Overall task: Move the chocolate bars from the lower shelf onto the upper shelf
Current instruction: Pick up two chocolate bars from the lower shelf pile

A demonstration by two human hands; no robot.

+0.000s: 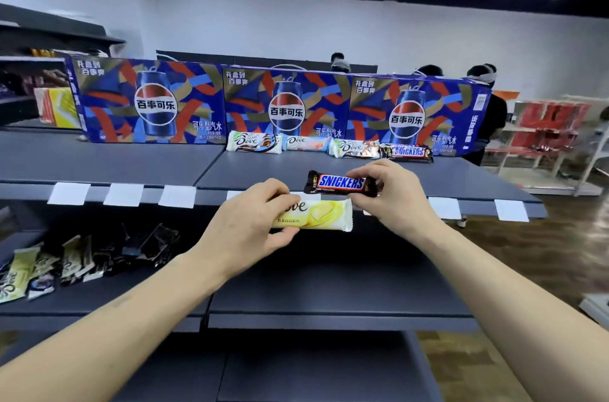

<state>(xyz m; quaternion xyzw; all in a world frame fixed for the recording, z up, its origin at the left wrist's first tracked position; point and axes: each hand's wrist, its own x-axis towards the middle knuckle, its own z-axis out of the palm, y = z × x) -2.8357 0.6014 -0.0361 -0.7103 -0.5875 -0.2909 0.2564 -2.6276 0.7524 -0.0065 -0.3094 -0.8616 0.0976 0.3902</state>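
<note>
Shop aisle, dark shelving. Pepsi cartons [155,101] line the back of the upper shelf [131,161], so your placed row of Dove and Snickers bars [329,147] sits just in front of them, end to end. The lower shelf [329,289] holds the remaining bars [82,260] heaped at far left. Your left hand [244,233] grips the yellow Dove bar [316,215] at its left end; your right hand [395,194] pinches the Snickers bar [341,183] by its right end. Both bars are level at the upper shelf's edge, probably ready to set down flat.
</note>
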